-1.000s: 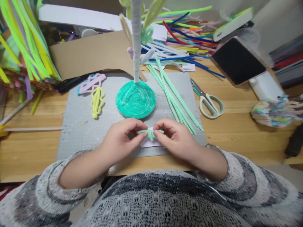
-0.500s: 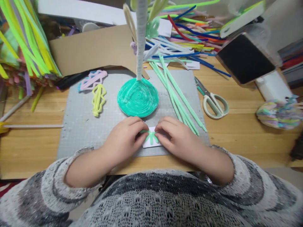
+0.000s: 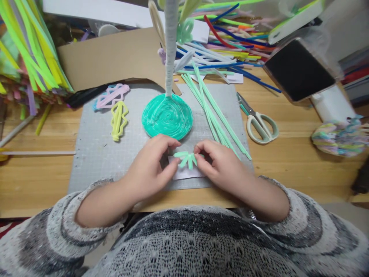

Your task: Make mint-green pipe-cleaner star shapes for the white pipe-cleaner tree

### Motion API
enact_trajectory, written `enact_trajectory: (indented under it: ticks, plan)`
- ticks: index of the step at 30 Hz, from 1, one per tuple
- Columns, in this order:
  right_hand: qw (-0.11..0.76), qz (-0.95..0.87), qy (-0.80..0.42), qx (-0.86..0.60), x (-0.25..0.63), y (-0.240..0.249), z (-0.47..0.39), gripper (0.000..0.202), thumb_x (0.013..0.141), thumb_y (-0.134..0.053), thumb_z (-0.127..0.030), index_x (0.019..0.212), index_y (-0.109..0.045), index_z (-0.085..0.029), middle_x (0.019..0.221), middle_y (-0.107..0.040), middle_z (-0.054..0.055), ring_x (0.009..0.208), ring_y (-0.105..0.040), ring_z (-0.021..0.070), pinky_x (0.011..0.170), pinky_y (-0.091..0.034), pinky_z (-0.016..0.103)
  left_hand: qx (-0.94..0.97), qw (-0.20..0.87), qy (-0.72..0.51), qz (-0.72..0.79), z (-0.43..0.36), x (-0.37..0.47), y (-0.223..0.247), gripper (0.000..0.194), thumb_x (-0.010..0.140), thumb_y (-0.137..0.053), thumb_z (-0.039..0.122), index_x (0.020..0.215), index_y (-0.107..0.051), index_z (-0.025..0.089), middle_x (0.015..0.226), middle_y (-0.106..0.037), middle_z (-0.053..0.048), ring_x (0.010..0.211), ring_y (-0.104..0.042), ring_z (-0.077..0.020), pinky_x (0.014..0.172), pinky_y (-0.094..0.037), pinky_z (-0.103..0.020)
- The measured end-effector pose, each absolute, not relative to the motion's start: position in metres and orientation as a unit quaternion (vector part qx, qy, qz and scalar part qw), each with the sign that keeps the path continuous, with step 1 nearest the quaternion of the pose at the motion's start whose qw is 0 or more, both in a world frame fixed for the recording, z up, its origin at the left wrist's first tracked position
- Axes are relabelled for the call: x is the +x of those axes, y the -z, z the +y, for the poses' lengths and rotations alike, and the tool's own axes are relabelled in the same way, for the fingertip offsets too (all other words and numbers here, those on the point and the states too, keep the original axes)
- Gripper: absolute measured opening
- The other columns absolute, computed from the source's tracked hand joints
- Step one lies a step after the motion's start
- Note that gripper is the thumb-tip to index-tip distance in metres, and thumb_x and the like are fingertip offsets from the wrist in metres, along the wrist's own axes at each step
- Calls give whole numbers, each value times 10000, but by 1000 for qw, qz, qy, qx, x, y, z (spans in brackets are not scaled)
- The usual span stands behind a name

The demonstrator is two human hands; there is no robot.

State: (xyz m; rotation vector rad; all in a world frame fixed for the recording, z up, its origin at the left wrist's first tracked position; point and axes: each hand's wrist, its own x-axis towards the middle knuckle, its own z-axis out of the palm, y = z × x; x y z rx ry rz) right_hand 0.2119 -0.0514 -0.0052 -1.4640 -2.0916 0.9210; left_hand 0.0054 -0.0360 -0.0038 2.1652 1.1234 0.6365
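A small mint-green pipe-cleaner piece (image 3: 189, 159) with several fanned-out prongs is pinched at its right side by my right hand (image 3: 220, 159). My left hand (image 3: 152, 161) is at its left, thumb and forefinger spread apart around the left prongs, the thumb close to them. Beneath the piece, a white card (image 3: 187, 173) lies on the grey cutting mat (image 3: 95, 161). Just beyond my hands stands a green coiled round base (image 3: 167, 117) with a white wrapped stem (image 3: 170, 50) rising from it.
Mint-green pipe cleaners (image 3: 216, 111) lie on the mat's right side, with scissors (image 3: 261, 123) beyond them. Yellow (image 3: 118, 121) and pink (image 3: 113, 96) zigzag pieces rest at left. A tablet-like dark screen (image 3: 300, 69) and a cardboard sheet (image 3: 109, 57) stand further back.
My left fingers have opened away from the green piece. My right hand has shifted slightly right with the piece, which is now lifted a little and showing more of its prongs.
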Motion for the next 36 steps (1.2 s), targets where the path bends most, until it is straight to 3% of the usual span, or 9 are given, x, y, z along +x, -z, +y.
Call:
enact_trajectory:
  ticks: [4, 6, 14, 17, 20, 24, 28, 32, 36]
  plan:
    - [250, -712, -373, -541, 216, 1, -47, 48, 832, -517, -142, 825, -538, -185, 732, -580, -10, 636, -533, 117, 577, -407, 241, 856, 264, -190, 402, -42, 5, 5, 595, 740, -720, 416, 1194, -481, 116, 1191, -556, -157, 1116, -503, -290, 960, -435, -448]
    - [272, -691, -381, -550, 217, 1, -45, 56, 818, -524, -137, 809, -535, -191, 708, -569, -21, 614, -527, 111, 551, -399, 234, 870, 243, -157, 399, -45, 5, 7, 644, 723, -733, 442, 1203, -473, 100, 1218, -545, -180, 1144, -486, -316, 979, -423, -469]
    - [426, -604, -419, -528, 218, 0, -47, 40, 838, -550, -169, 830, -535, -206, 771, -563, -12, 697, -550, 116, 623, -450, 248, 872, 278, -129, 380, -44, 2, -4, 243, 868, -562, 365, 978, -607, 153, 905, -666, -78, 860, -599, -233, 770, -479, -382]
    - [448, -607, -417, -507, 217, -1, -49, 45, 839, -548, -167, 834, -536, -210, 782, -560, -11, 714, -546, 118, 654, -458, 258, 853, 257, -132, 435, -40, -1, -3, 247, 935, -463, 342, 966, -636, 169, 848, -692, -65, 787, -626, -210, 706, -470, -348]
    - [426, -627, -410, -507, 218, 0, -50, 34, 844, -544, -179, 837, -534, -210, 788, -565, -4, 715, -536, 126, 654, -453, 270, 828, 239, -143, 486, -36, -2, 3, 253, 927, -493, 316, 1093, -611, 166, 838, -713, -55, 719, -640, -185, 623, -452, -297]
    - [375, -655, -393, -526, 218, -1, -49, 35, 833, -527, -171, 820, -527, -203, 758, -569, -1, 692, -530, 129, 636, -443, 269, 836, 198, -124, 496, -35, -5, 7, 193, 909, -517, 290, 1023, -635, 188, 755, -709, -28, 609, -620, -160, 534, -400, -264]
    - [236, -737, -391, -497, 215, 0, -48, 46, 819, -529, -149, 809, -548, -189, 728, -571, -7, 643, -513, 119, 590, -407, 249, 849, 110, -139, 498, -38, -8, 0, 162, 902, -525, 290, 958, -647, 199, 799, -704, -50, 663, -622, -178, 538, -392, -279]
    - [151, -798, -337, -477, 210, 3, -51, 70, 858, -505, -162, 869, -574, -164, 842, -605, 48, 759, -550, 161, 667, -434, 288, 860, 259, -193, 395, -39, -5, -8, 185, 872, -555, 218, 1042, -606, 166, 985, -672, -73, 916, -608, -191, 774, -484, -314]
    - [146, -813, -298, -478, 207, 6, -55, 95, 879, -482, -162, 880, -576, -150, 899, -595, 79, 805, -557, 185, 715, -466, 323, 857, 288, -151, 401, -39, 2, -1, 136, 839, -576, 187, 966, -607, 150, 944, -644, -70, 892, -559, -208, 778, -467, -352]
